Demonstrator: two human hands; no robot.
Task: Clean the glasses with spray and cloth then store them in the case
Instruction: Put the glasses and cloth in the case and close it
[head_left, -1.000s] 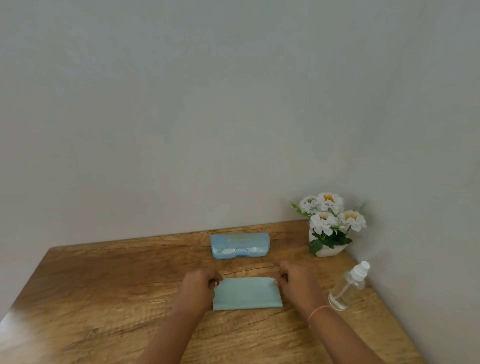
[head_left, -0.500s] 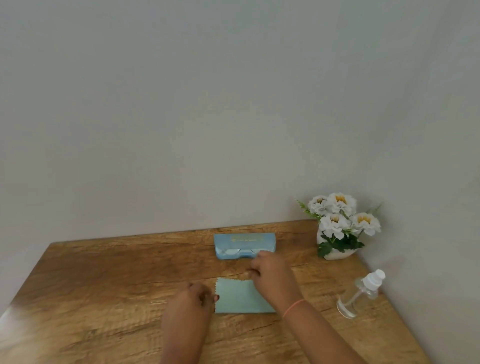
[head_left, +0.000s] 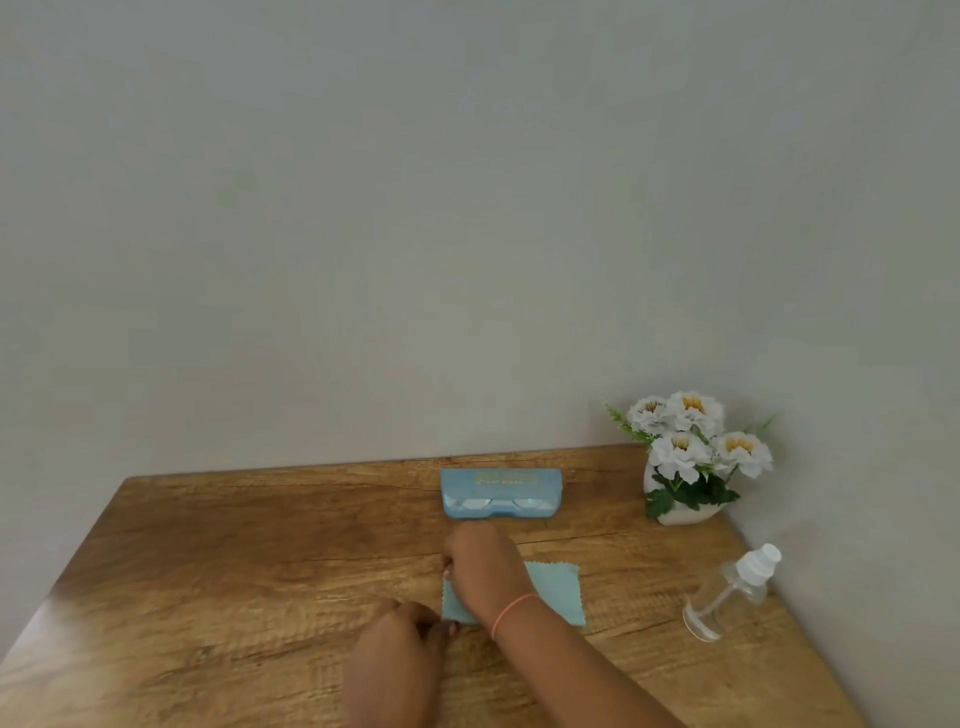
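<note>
— Wooden surface fills my feed, set against a plain wall. Want the count?

— Go on.

— One blue case, one pair of glasses, one pale blue cloth, one clear spray bottle with a white cap, and one white vase holding four white flowers. Two bare grips.

— Where's the cloth against the grips?

— Flat on the surface, on my side of the case and apart from it. I see the right grip lying across the cloth's left part, knuckles up, fingers curled down at the far left corner. Whether they nip the fabric I cannot tell, because the back of the hand hides it. A pink band circles that wrist.

— And the left?

— I read the left grip just off the cloth's near left corner, fingertips bunched and pinching that corner.

— Glasses?

— Two lenses show along the case's near side, just beyond the right grip and apart from it. Inside the case or leaning on it, I can't say from here.

— Bottle?

— Well to the right of the cloth, near the surface's right edge, cap pointing away from me. It looks tilted in my wide lens. The vase stands beyond it in the corner.
</note>
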